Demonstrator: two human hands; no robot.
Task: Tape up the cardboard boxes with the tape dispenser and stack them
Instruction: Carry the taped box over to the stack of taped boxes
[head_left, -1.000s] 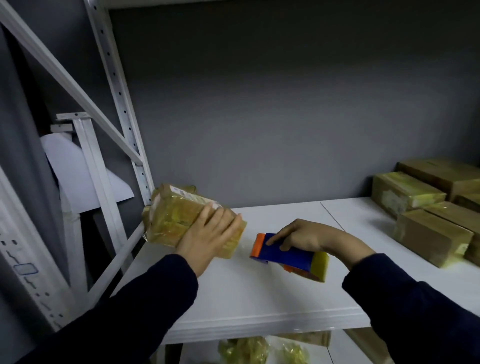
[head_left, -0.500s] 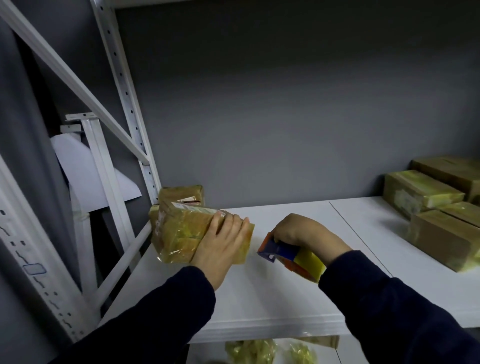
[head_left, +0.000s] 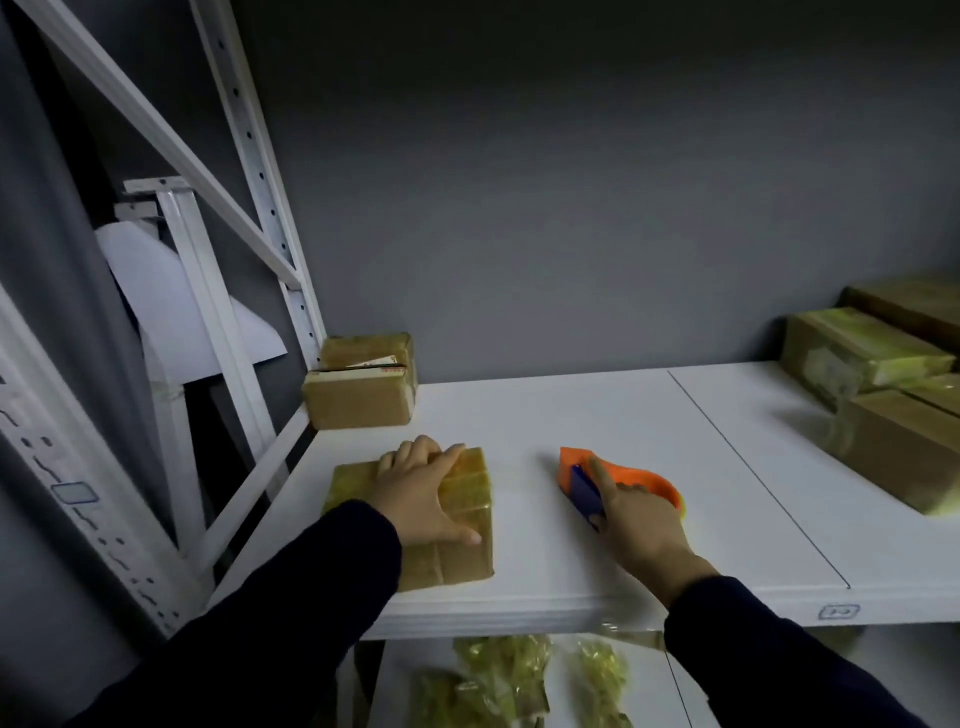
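Dim interior. A plain grey wall closes the far side. White steel shelving: a perforated upright and a diagonal brace at far left carry a white shelf, its boards meeting at a dark seam right of centre. A small label marks its near edge. A lower shelf lies beneath. A second white frame stands further left.

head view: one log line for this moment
left hand: flat on taped box on shelf | right hand: holds tape dispenser, apart from taped box | stacked: not yet
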